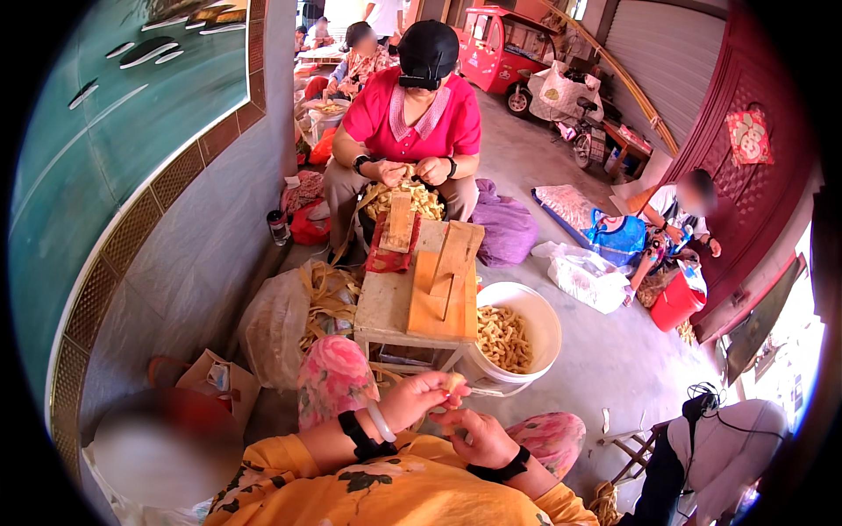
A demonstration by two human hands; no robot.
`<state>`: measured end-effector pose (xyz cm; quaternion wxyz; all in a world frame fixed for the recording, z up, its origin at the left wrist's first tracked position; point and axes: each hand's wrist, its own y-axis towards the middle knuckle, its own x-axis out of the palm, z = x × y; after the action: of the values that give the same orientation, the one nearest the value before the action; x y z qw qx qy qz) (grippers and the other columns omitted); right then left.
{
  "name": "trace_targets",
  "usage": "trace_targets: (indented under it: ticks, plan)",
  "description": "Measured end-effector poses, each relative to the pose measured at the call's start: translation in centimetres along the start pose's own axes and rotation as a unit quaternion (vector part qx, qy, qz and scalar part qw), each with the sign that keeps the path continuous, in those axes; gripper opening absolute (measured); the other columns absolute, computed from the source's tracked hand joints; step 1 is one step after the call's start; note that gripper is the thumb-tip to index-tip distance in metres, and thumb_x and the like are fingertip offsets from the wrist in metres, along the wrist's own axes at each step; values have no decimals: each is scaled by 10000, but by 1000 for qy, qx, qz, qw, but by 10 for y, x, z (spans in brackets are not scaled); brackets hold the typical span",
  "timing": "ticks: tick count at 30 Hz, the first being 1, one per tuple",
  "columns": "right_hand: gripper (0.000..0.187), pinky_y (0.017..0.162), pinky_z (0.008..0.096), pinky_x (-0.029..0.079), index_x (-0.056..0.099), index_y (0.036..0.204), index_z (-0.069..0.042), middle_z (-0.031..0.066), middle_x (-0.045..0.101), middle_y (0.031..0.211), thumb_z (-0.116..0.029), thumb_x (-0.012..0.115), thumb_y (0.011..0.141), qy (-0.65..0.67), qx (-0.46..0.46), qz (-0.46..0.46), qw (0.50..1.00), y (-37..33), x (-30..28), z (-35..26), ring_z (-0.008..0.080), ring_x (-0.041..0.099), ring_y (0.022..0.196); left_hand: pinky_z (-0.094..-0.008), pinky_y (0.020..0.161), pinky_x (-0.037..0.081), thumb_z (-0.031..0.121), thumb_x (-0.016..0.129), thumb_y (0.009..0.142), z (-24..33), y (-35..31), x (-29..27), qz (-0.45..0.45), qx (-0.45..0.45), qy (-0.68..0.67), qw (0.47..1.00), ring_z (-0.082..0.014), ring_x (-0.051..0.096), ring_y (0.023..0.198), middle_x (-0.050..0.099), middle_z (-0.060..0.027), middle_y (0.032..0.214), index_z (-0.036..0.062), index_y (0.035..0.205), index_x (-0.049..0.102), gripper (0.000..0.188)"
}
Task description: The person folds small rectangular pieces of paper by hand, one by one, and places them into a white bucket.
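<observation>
My left hand [417, 400], with a white bangle and a black band at the wrist, is closed over my lap. Between its fingertips is a small pale-tan curled piece [453, 382]. Just below and to the right, my right hand [484, 440] has its fingers curled and pinched near the left fingertips. What it grips, if anything, is too small to make out. Beyond my hands stands a small table [373, 307] bearing a wooden board with an upright block [454, 259]. At its right, a white bucket [548, 329] holds many similar tan pieces.
Opposite me, a person in a pink shirt [412, 110] works over a heap of tan pieces [425, 202]. Left of the table, a clear plastic bag [274, 329] stands beside tan strips [326, 302]. A cardboard box [219, 381] lies near the wall. Another person sits at right by a red bucket [678, 303].
</observation>
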<state>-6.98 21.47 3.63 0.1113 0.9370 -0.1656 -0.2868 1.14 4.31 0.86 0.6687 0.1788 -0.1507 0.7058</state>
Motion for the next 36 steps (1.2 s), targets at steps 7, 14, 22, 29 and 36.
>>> trace_targets:
  ticks: [7,14,22,29,36]
  plan:
    - [165,669,390,504,530,927,-43,146,629,822,14,607,793,-138,21,99,985,-11,1,15,343,616,786,-385,912,425,-54,539,743,-7,-1,23,-12,239,562,792,-333,528,1042,593,-150,1088,10,1144,557,407]
    - [143,649,380,497,535,891,-42,127,617,794,13,614,784,-165,-30,92,982,8,-2,28,312,611,739,-387,843,450,20,571,783,-28,18,-4,1,209,445,871,-343,558,963,604,-161,1051,7,1104,571,322]
    - [112,630,323,496,570,907,-35,111,622,771,-1,619,812,-129,27,88,987,19,0,43,263,621,699,-222,592,429,96,488,920,-31,20,-47,-189,-265,-182,928,-93,533,687,560,-69,830,50,1034,461,126]
    - [82,598,208,445,589,939,-50,10,615,766,-113,537,936,417,330,149,834,15,4,93,85,550,654,-392,655,490,32,572,819,-17,26,-21,-51,245,531,810,-313,612,787,619,-106,865,43,1072,441,285]
    - [115,656,310,484,559,960,-10,77,627,889,34,545,854,397,287,154,858,34,13,56,197,602,767,-360,683,499,49,666,766,-25,24,-31,75,176,513,837,-272,624,786,631,-88,874,35,972,578,225]
